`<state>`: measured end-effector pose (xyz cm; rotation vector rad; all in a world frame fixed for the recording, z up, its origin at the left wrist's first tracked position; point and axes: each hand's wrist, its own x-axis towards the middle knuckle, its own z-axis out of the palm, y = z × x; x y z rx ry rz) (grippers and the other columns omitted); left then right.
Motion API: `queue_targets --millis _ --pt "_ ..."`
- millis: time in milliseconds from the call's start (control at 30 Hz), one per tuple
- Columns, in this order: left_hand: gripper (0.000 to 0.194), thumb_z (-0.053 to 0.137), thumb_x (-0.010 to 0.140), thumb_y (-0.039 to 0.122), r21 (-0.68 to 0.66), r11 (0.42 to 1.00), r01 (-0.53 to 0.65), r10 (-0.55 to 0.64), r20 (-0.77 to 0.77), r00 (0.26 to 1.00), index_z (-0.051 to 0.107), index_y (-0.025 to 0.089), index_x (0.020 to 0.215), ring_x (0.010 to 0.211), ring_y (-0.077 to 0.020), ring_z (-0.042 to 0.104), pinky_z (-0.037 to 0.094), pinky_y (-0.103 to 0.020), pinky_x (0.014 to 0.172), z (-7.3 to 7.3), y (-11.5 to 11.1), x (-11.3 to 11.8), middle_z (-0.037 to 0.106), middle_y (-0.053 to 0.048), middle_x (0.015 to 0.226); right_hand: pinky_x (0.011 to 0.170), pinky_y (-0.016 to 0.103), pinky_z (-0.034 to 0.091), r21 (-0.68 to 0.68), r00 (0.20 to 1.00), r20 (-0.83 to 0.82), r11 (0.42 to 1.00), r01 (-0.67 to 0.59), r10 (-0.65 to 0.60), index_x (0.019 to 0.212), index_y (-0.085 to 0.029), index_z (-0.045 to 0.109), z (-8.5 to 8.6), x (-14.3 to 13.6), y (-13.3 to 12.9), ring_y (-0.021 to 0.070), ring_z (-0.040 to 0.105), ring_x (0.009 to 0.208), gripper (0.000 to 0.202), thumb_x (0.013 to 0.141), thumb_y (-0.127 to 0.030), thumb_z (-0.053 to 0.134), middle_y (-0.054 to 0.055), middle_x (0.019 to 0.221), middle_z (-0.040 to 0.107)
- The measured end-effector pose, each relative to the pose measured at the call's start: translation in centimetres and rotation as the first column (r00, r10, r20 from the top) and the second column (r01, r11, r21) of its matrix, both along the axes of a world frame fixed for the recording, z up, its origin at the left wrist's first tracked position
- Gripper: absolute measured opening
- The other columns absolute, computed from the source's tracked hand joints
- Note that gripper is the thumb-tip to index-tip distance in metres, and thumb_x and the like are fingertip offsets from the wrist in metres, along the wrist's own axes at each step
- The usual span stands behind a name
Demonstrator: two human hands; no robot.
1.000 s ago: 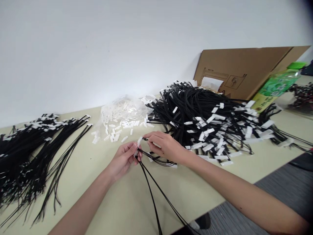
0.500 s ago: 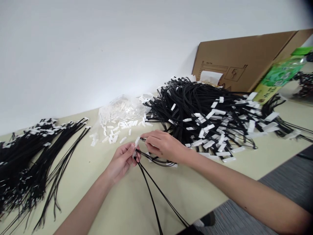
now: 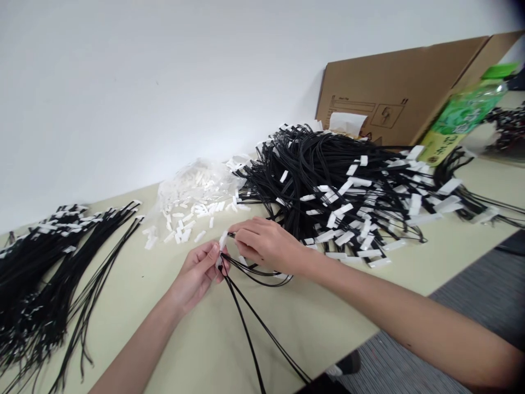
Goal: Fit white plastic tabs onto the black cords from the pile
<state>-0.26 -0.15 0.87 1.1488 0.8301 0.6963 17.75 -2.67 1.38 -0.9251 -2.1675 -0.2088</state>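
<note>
Your left hand (image 3: 197, 272) is sitting just left of the middle of the frame, its fingertips pinching a small white tab (image 3: 222, 241) that is standing upright above them. Your right hand (image 3: 264, 244) is meeting it from the right, fingers curled and pinching the end of a thin black cord (image 3: 246, 328) right at that tab, so the two hands are almost touching. From the pinch, the cord is running down as two strands toward the bottom edge of the frame, passing off the near edge of the pale green table (image 3: 320, 317). A few more black loops (image 3: 262, 272) are lying under your right wrist.

To the right of your hands, a big heap of black cords with white tabs (image 3: 348, 191) is filling the centre right of the frame. Just above your hands, a clear bag of loose white tabs (image 3: 192, 194) is spilling pieces onto the table. At the far left, a flatter bundle of cords (image 3: 49, 257) is lying spread out. In the upper right, a flattened cardboard box (image 3: 394, 93) is leaning against the white wall, with a green bottle (image 3: 463, 115) tilted beside it.
</note>
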Motion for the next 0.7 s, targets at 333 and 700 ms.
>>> queue_targets --millis 333,700 --pt "0.024 0.063 0.071 0.037 -0.009 1.000 0.000 0.000 -0.002 1.000 0.057 0.014 0.068 0.044 -0.0069 0.047 0.031 -0.016 0.037 0.22 -0.07 0.13 0.055 0.000 0.051 0.071 0.025 0.044 -0.114 0.995 -0.097 0.993 -0.015 0.004 0.076 -0.017 0.046 -0.12 -0.21 0.00 0.0139 0.057 0.082 0.016 0.087 -0.016 0.035 0.007 0.089 0.061" --pt "0.026 0.063 0.070 0.038 -0.006 1.000 -0.018 0.018 -0.004 1.000 0.058 0.013 0.069 0.044 -0.0071 0.047 0.032 -0.016 0.040 0.17 -0.11 0.10 0.057 -0.001 0.052 0.064 0.024 0.040 -0.173 0.985 -0.165 0.981 -0.086 0.057 0.076 -0.016 0.048 0.16 -0.22 -0.12 0.0129 0.054 0.075 0.016 0.086 -0.013 0.036 0.007 0.098 0.058"
